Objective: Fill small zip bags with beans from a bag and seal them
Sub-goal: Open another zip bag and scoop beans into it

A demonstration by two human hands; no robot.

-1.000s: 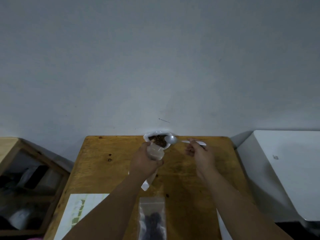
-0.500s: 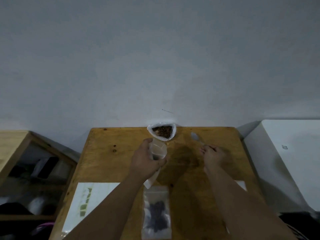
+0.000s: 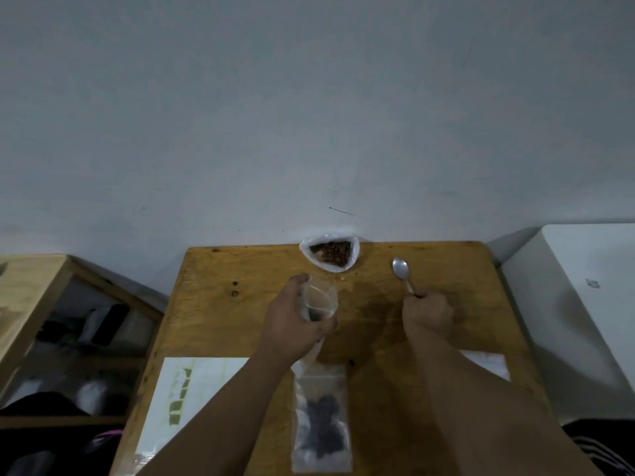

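Note:
A white plastic bag of brown beans [image 3: 331,253] stands open at the far edge of the wooden table [image 3: 220,304]. My left hand [image 3: 292,324] grips a small clear zip bag [image 3: 319,300] with its mouth held open, just in front of the bean bag. My right hand [image 3: 427,314] holds the handle of a metal spoon [image 3: 401,270] whose bowl lies on the table to the right of the bean bag. A filled zip bag with dark beans [image 3: 321,419] lies flat near the front edge.
A white printed sheet [image 3: 185,389] lies at the table's front left, a white paper [image 3: 488,362] at the right. A wooden shelf unit [image 3: 51,321] stands to the left, a white appliance [image 3: 584,304] to the right. A grey wall rises behind.
My right hand carried the spoon from over the bean bag to the right and lowered it to the table. My left hand kept holding the open zip bag.

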